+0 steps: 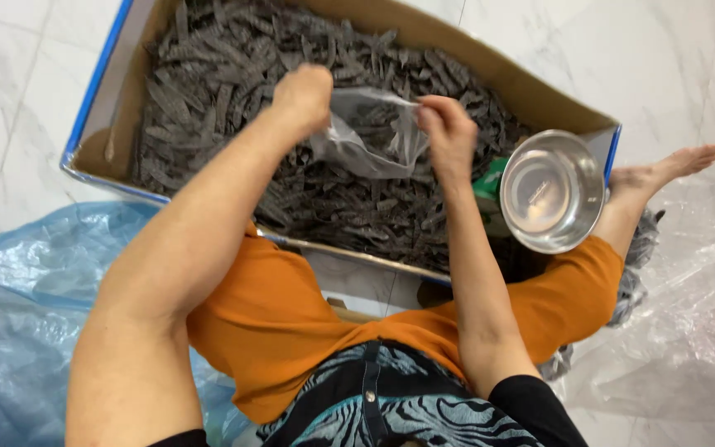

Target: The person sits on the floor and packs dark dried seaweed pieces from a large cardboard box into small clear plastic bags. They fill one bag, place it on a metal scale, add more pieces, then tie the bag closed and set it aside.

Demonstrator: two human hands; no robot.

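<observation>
Left hand (304, 93) and right hand (444, 126) each pinch an edge of a clear plastic bag (366, 136), spreading its mouth above the cardboard box (539, 95) of dark ridged strips (208, 74); a steel bowl (551, 189) sits at the box's corner.

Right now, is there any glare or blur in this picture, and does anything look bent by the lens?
Head view: light is soft and even. The steel bowl shows bright glare, the clear bag held by the left hand and right hand has pale sheen. The forearms near the camera look oversized, a wide-lens effect. The dark pieces in the cardboard box stay fairly sharp.
</observation>
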